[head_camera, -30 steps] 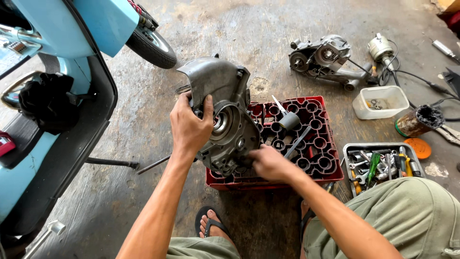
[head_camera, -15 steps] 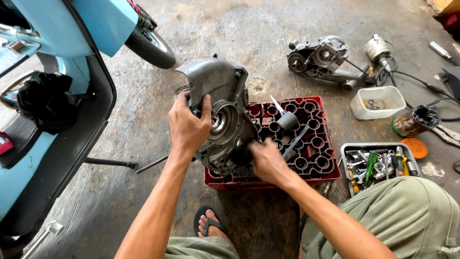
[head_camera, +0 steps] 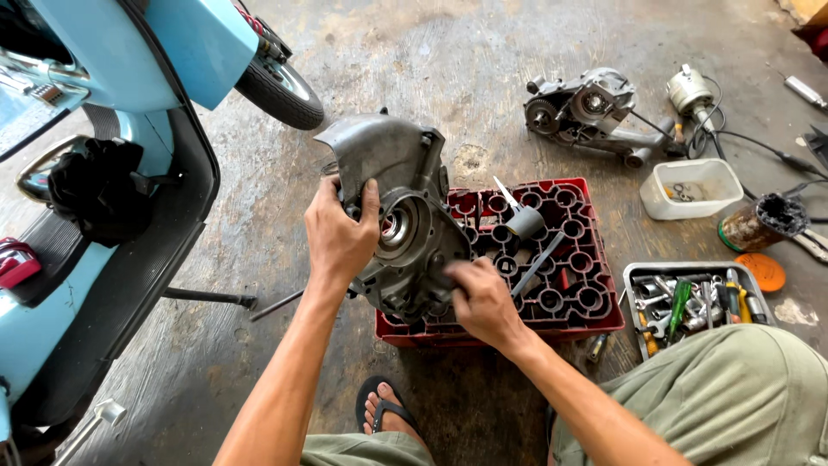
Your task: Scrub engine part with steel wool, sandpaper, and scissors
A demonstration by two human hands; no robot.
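A grey metal engine case (head_camera: 397, 185) stands tilted on the left end of a red plastic crate (head_camera: 586, 289). My left hand (head_camera: 341, 237) grips the case's left edge, beside its round bearing hole. My right hand (head_camera: 481, 302) is closed on the case's lower right edge, fingers curled against the metal. A dark cylinder with a metal blade sticking out (head_camera: 522, 217) and a dark rod (head_camera: 539, 261) lie on the crate to the right of the case.
A light blue scooter (head_camera: 112, 155) fills the left side, its wheel (head_camera: 278, 91) at the top. Another engine part (head_camera: 591, 112), a white tub (head_camera: 690, 185), a rusty can (head_camera: 763, 223) and a tray of tools (head_camera: 690, 298) lie on the concrete at right.
Both hands have stayed on the engine case. My right hand has slid slightly along the case's lower edge; the case has hardly moved.
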